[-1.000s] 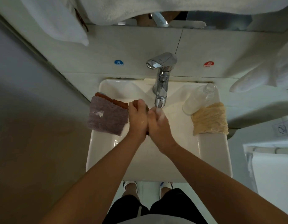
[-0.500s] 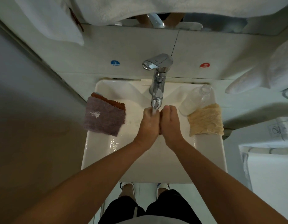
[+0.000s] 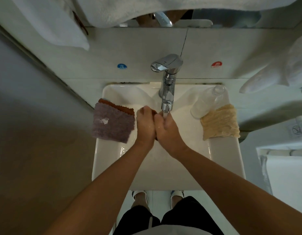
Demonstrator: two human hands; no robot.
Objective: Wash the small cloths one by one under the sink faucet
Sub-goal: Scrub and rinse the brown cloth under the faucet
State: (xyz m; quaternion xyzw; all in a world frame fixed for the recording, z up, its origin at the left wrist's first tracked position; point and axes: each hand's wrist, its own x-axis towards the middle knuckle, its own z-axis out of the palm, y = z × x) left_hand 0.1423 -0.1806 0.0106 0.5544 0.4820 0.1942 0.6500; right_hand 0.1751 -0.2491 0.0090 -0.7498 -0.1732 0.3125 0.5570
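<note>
Both hands are together in the sink (image 3: 223,160) under the faucet (image 3: 167,92), at the centre of the view. The left hand (image 3: 145,123) has its fingers curled around a dark cloth (image 3: 154,111), which shows only as a small edge between the hands. The right hand (image 3: 167,128) presses against it, fingers close together under the water. At 9 o'clock a purple cloth (image 3: 113,123) lies over an orange cloth (image 3: 118,106) on the rim. At 3 o'clock a yellow cloth (image 3: 220,122) lies beside a clear bottle (image 3: 207,100).
</note>
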